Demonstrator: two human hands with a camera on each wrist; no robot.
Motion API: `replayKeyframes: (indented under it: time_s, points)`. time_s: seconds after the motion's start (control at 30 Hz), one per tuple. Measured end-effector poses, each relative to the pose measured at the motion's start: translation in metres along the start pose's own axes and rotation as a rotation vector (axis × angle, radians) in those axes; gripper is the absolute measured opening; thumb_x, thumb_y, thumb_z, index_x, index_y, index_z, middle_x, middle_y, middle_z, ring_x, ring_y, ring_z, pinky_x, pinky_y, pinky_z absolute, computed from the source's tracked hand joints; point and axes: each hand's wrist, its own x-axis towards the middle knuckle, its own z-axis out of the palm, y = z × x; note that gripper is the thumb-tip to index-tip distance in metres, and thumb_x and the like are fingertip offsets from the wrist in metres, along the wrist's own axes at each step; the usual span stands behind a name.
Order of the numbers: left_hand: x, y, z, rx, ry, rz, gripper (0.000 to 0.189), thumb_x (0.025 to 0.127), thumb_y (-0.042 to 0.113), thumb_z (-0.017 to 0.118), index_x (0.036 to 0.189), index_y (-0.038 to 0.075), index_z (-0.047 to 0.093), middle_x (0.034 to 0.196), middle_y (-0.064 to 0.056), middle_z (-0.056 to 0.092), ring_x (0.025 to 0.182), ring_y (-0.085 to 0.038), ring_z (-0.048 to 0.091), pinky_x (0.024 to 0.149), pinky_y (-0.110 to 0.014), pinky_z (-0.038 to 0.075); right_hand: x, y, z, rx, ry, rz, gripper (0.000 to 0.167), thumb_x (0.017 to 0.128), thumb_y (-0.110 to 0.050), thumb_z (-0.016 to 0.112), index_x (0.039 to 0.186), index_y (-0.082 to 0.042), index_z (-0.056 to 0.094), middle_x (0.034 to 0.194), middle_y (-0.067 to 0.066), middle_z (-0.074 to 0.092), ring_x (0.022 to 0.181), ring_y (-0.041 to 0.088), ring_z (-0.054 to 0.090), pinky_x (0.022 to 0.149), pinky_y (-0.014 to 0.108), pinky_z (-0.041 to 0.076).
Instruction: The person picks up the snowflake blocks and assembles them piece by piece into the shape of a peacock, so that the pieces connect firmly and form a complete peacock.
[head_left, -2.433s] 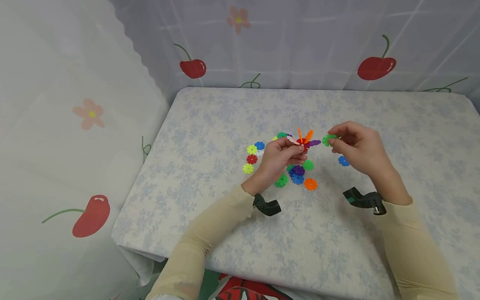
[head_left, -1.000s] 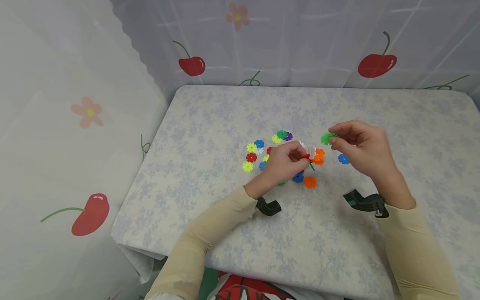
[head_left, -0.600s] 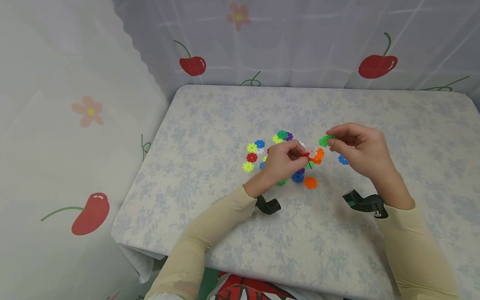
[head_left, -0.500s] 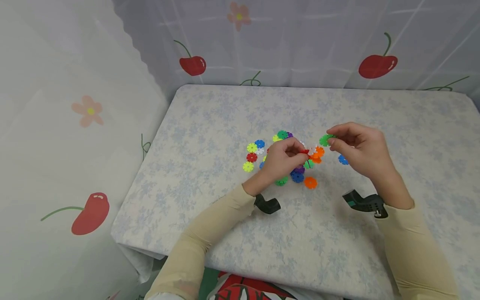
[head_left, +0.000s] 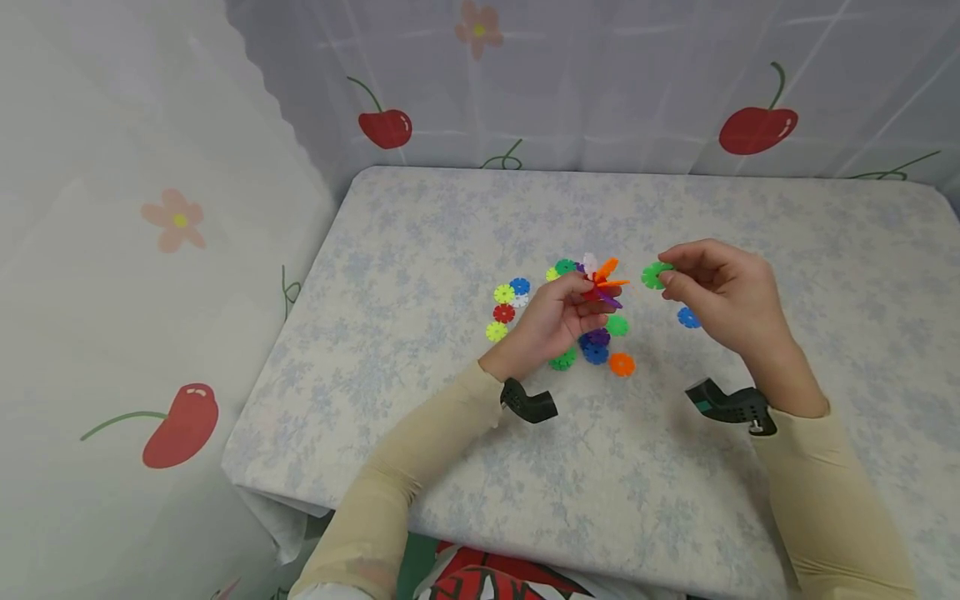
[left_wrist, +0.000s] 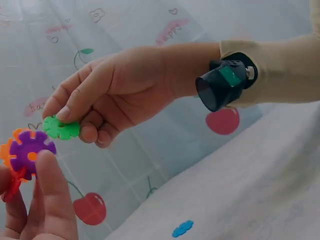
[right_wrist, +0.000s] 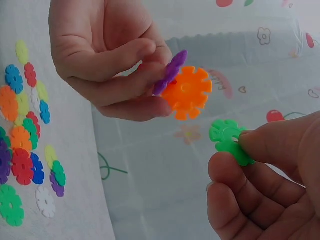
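My left hand (head_left: 551, 321) holds a small cluster of joined notched plastic discs above the table. In it are a red disc (head_left: 590, 293), orange discs (right_wrist: 190, 95), a purple disc (left_wrist: 27, 150) and a white disc (head_left: 590, 263). The discs stick out at angles from the red one, which is partly hidden by my fingers. To the right of the cluster, my right hand (head_left: 720, 287) pinches a bright green notched disc (head_left: 655, 276) by its edge between thumb and fingertips. A gap separates the green disc from the cluster in the head view.
Loose discs lie beneath and left of my left hand, among them a red disc (head_left: 504, 313) and a yellow disc (head_left: 497, 332). Closer to me is an orange disc (head_left: 622, 364); a blue disc (head_left: 688, 317) lies below my right hand. Patterned cloth covers the table (head_left: 420, 242).
My left hand has turned over and risen slightly, so the cluster's orange discs now point up and right instead of hanging lower. My right hand stays nearly still with the green disc.
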Motion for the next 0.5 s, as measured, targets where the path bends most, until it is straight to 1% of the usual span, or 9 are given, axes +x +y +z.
replayKeyframes:
  time_s: [0.1, 0.17, 0.23, 0.3, 0.37, 0.43, 0.5]
  points:
    - [0.0011, -0.0007, 0.0011, -0.136, 0.020, -0.005, 0.026, 0.104, 0.006, 0.041, 0.086, 0.012, 0.059, 0.088, -0.002, 0.075, 0.070, -0.010, 0.069, 0.068, -0.018, 0.060, 0.0001, 0.0003, 0.0002, -0.003, -0.002, -0.007, 0.019, 0.090, 0.009, 0.069, 0.109, 0.006, 0.071, 0.089, -0.035, 0.062, 0.069, -0.014, 0.062, 0.068, 0.003, 0.050]
    - [0.0013, -0.0007, 0.0022, -0.193, 0.045, 0.023, 0.026, 0.105, 0.003, 0.042, 0.085, 0.013, 0.056, 0.087, -0.002, 0.073, 0.069, -0.010, 0.071, 0.069, -0.020, 0.061, 0.0002, 0.0003, 0.0003, -0.003, -0.002, -0.015, 0.019, 0.090, 0.009, 0.069, 0.109, 0.006, 0.071, 0.089, -0.035, 0.062, 0.069, -0.014, 0.062, 0.068, 0.003, 0.050]
    - [0.0011, -0.0007, 0.0033, -0.227, 0.075, 0.066, 0.024, 0.104, -0.001, 0.045, 0.089, 0.016, 0.053, 0.087, -0.004, 0.072, 0.069, -0.011, 0.073, 0.071, -0.023, 0.063, 0.0003, 0.0006, 0.0003, -0.003, -0.002, -0.019, 0.019, 0.089, 0.009, 0.070, 0.108, 0.006, 0.072, 0.089, -0.035, 0.063, 0.069, -0.015, 0.062, 0.068, 0.003, 0.050]
    - [0.0004, -0.0004, 0.0042, -0.207, 0.091, 0.112, 0.023, 0.104, -0.003, 0.047, 0.099, 0.019, 0.053, 0.089, -0.004, 0.070, 0.071, -0.012, 0.074, 0.073, -0.025, 0.063, 0.0004, 0.0009, 0.0003, -0.004, -0.003, -0.019, 0.019, 0.089, 0.009, 0.070, 0.108, 0.006, 0.072, 0.089, -0.035, 0.063, 0.069, -0.015, 0.062, 0.068, 0.002, 0.050]
    - [-0.0011, 0.0001, 0.0052, -0.149, 0.090, 0.156, 0.027, 0.103, -0.005, 0.048, 0.115, 0.019, 0.053, 0.090, -0.005, 0.066, 0.075, -0.012, 0.074, 0.075, -0.026, 0.063, 0.0003, 0.0012, 0.0002, -0.006, -0.003, -0.017, 0.019, 0.089, 0.008, 0.070, 0.108, 0.006, 0.072, 0.089, -0.032, 0.064, 0.069, -0.016, 0.062, 0.068, 0.003, 0.050]
    - [-0.0024, 0.0005, 0.0062, -0.073, 0.065, 0.187, 0.039, 0.102, -0.008, 0.047, 0.133, 0.014, 0.050, 0.092, -0.006, 0.063, 0.078, -0.013, 0.074, 0.078, -0.027, 0.062, 0.0002, 0.0009, 0.0000, -0.013, 0.002, -0.020, 0.019, 0.090, 0.008, 0.070, 0.108, 0.006, 0.072, 0.089, -0.029, 0.066, 0.069, -0.015, 0.062, 0.068, 0.003, 0.050]
    - [-0.0037, 0.0005, 0.0072, -0.001, 0.030, 0.207, 0.048, 0.102, -0.010, 0.046, 0.145, 0.009, 0.045, 0.094, -0.006, 0.060, 0.081, -0.012, 0.075, 0.081, -0.028, 0.061, 0.0002, 0.0005, -0.0002, -0.021, 0.009, -0.020, 0.019, 0.090, 0.008, 0.070, 0.109, 0.006, 0.071, 0.088, -0.028, 0.065, 0.069, -0.015, 0.061, 0.067, 0.003, 0.050]
